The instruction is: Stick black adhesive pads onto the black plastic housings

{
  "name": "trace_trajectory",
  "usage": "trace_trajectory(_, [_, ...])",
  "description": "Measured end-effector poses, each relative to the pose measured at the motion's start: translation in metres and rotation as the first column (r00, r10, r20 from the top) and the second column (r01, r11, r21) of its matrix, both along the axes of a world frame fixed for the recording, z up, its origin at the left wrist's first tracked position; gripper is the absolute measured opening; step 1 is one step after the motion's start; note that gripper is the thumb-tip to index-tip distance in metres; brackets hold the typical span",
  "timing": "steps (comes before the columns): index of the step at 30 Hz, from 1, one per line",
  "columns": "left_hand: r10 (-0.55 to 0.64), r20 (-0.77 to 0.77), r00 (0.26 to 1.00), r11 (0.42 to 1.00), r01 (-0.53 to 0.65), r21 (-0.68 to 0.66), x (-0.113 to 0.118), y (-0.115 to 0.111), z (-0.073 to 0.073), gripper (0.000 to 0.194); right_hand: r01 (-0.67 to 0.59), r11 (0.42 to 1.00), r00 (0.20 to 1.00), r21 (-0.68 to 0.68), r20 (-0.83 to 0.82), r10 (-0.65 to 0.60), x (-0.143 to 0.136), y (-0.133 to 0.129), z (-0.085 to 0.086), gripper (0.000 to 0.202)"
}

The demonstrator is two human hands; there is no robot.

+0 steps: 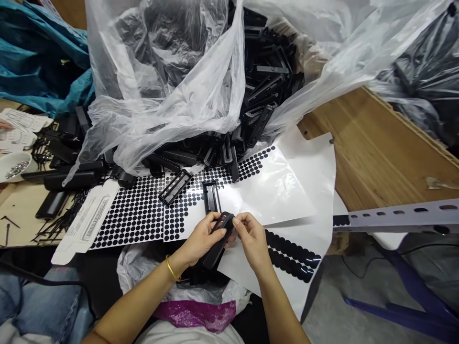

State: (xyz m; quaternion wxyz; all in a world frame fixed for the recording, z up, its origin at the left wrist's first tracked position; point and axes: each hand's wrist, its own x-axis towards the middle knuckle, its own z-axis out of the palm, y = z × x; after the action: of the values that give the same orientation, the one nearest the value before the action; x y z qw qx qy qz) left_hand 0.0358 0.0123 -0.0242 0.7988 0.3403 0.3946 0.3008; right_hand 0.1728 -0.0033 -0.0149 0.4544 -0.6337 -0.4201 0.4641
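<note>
My left hand [204, 239], with a gold bangle at its wrist, grips a long black plastic part [215, 251] held at a slant. At the upper end of this part, my right hand [250, 235] pinches with thumb and forefinger; what lies between the fingertips is too small to make out. Just beyond my hands lies a black frame [211, 196], and another open frame [175, 187] rests on a sheet of black round dots [132, 210]. A second dotted sheet [279, 191], mostly bare white, extends to the right.
Clear plastic bags [172, 105] and a heap of black parts [265, 81] stand behind. To the left are a printed card [95, 215], a white bowl [16, 166] and black pieces. Below my hands is a bag [201, 313]; a wooden panel [380, 148] rises at right.
</note>
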Motion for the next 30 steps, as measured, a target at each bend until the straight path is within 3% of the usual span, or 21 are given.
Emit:
trace_trajectory(8, [0.006,-0.01,1.0,1.0,-0.006,0.021,-0.002,-0.003,0.002,0.033,-0.009,0.997,0.976,0.079,0.216,-0.008,-0.007,-0.002,-0.002,0.018])
trace_trajectory(15, [0.033,-0.114,0.993,0.994,-0.02,0.111,-0.004,-0.001,-0.005,0.025,-0.074,0.994,0.882,0.082,0.471,0.027,-0.013,-0.006,-0.009,0.014])
trace_trajectory(18, [-0.078,-0.223,0.972,0.97,0.126,0.21,-0.015,0.003,0.0,0.02,-0.069,0.989,0.842,0.131,0.539,-0.012,-0.009,-0.005,-0.006,0.016])
trace_trajectory(20, [-0.151,-0.366,0.918,0.919,0.267,0.291,-0.022,0.008,0.008,0.019,-0.061,0.982,0.832,0.178,0.553,-0.049,-0.005,-0.002,-0.002,0.013])
trace_trajectory(22, [-0.072,-0.507,0.859,0.877,0.297,0.378,-0.026,0.015,0.016,0.022,-0.068,0.978,0.838,0.196,0.544,-0.051,-0.003,0.002,0.001,0.012])
trace_trajectory(24, [0.132,-0.594,0.794,0.84,0.228,0.492,-0.024,0.024,0.018,0.027,-0.079,0.978,0.848,0.193,0.529,-0.036,-0.004,0.008,0.003,0.013])
trace_trajectory(27, [0.393,-0.664,0.636,0.759,0.184,0.625,-0.016,0.038,0.012,0.029,-0.096,0.981,0.842,0.169,0.539,-0.01,-0.009,0.02,0.0,0.014])
trace_trajectory(30, [0.447,-0.678,0.584,0.742,0.181,0.645,-0.015,0.047,0.003,0.018,-0.115,0.985,0.786,0.126,0.618,0.013,-0.016,0.04,-0.006,0.014])
